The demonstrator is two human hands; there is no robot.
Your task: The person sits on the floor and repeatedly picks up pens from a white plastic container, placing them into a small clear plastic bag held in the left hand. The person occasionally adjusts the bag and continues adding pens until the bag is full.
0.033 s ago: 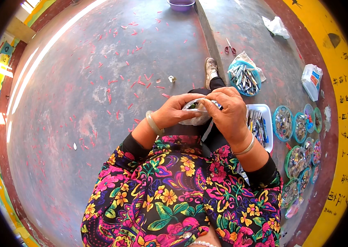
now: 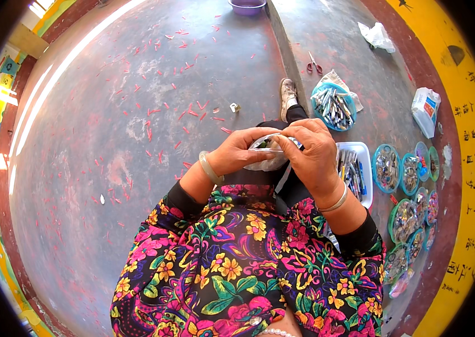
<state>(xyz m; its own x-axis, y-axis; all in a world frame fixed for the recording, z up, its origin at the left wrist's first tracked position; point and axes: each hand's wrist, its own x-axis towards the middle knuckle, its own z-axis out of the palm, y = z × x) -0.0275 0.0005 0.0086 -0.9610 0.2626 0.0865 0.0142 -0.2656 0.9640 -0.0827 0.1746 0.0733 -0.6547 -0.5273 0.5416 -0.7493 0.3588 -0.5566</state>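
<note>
Over my lap, both hands grip a clear plastic bag [image 2: 264, 163]. My left hand [image 2: 233, 150] is closed on the left side of its opening, thumb and fingers pinching the rim. At the opposite side, my right hand [image 2: 315, 154] pinches the bag's edge between thumb and fingers. Small dark and light items show inside the bag, too small to name. Right of my hands, a white tray [image 2: 368, 180] holds several pens or similar slim sticks. Beyond it stands a blue round basket [image 2: 317, 109] full of more such slim pieces.
Several round baskets [image 2: 400, 219] of small parts crowd the floor at right. Scissors [image 2: 313, 64], a white plastic bag [image 2: 376, 36] and a white package [image 2: 425, 112] lie farther off. A purple basin [image 2: 247, 7] stands far ahead. Red scraps [image 2: 148, 133] litter the floor at left.
</note>
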